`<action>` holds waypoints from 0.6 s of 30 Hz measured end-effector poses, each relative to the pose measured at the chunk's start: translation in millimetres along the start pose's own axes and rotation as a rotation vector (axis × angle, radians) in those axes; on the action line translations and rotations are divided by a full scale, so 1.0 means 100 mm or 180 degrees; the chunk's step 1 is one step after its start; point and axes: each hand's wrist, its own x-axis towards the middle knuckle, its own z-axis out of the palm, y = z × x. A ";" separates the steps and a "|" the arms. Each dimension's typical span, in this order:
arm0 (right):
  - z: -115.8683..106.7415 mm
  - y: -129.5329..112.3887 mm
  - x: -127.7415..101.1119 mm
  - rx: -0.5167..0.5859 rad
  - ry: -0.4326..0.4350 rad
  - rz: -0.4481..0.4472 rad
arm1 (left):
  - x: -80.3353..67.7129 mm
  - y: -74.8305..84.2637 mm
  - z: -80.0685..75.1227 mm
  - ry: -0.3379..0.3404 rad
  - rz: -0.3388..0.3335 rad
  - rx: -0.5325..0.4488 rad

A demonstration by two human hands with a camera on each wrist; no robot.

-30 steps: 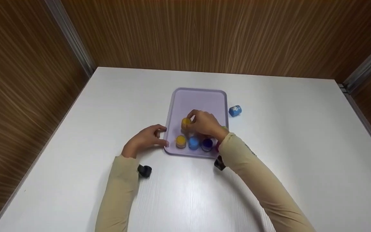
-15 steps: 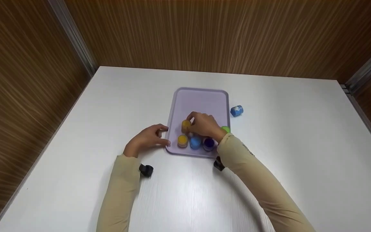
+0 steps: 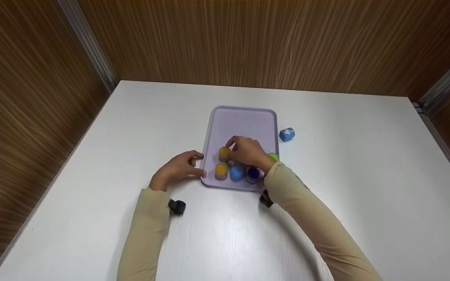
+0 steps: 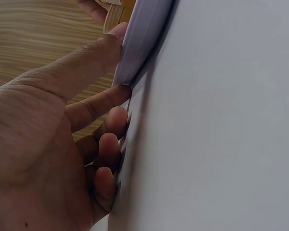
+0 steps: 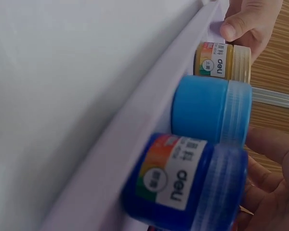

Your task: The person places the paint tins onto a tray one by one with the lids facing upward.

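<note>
My right hand (image 3: 248, 151) pinches a small ochre-yellow paint jar (image 3: 224, 153) between thumb and fingers, over the left part of the lilac tray (image 3: 244, 121). In front of it stand a yellow paint jar (image 3: 221, 171), a light blue one (image 3: 237, 172) and a dark blue one (image 3: 252, 175) in a row along the tray's near edge. The right wrist view shows "deli" labels and clear lids on the row. At the tray's left edge, my left hand (image 3: 178, 169) rests its thumb (image 4: 94, 60) on the rim, its other fingers loosely bent beside it.
Near the tray's right edge, a green paint jar (image 3: 274, 156) is partly covered by my right wrist. A blue jar (image 3: 287, 134) lies on its side on the white table (image 3: 346, 156), right of the tray. Wood-grain panels (image 3: 248, 43) enclose the table's back and sides.
My right hand has brought the ochre jar slightly left and nearer, toward the yellow jar. More of the green jar shows beside the wrist. The left hand keeps its place at the tray.
</note>
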 end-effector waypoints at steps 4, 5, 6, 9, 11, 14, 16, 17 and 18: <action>0.02 -0.01 0.00 0.0038 0.0018 0.0003 | 0.00 0.00 0.00 0.0001 0.0028 0.0021; 0.03 -0.02 0.00 0.0051 0.0020 0.0003 | 0.00 0.00 0.01 0.0000 0.0032 0.0029; 0.03 -0.02 0.00 0.0055 0.0027 -0.0004 | 0.00 0.00 0.01 0.0000 0.0033 0.0042; 0.04 -0.02 0.01 0.0070 0.0037 -0.0001 | 0.01 0.00 0.01 0.0003 0.0009 0.0032; 0.04 -0.02 0.01 0.0071 0.0044 0.0006 | 0.01 0.00 0.01 0.0008 0.0004 0.0017; 0.04 -0.02 0.01 -0.0049 0.0074 -0.0039 | 0.01 -0.01 0.01 0.0000 -0.0013 -0.0028; 0.03 -0.02 0.00 -0.0144 0.0081 -0.0081 | 0.01 -0.02 0.01 -0.0007 -0.0014 -0.0027; 0.03 -0.03 0.00 -0.0177 0.0080 -0.0103 | 0.01 -0.02 0.01 -0.0013 -0.0009 -0.0023; 0.02 -0.03 0.00 -0.0194 0.0077 -0.0113 | 0.01 -0.02 0.01 -0.0017 -0.0009 -0.0025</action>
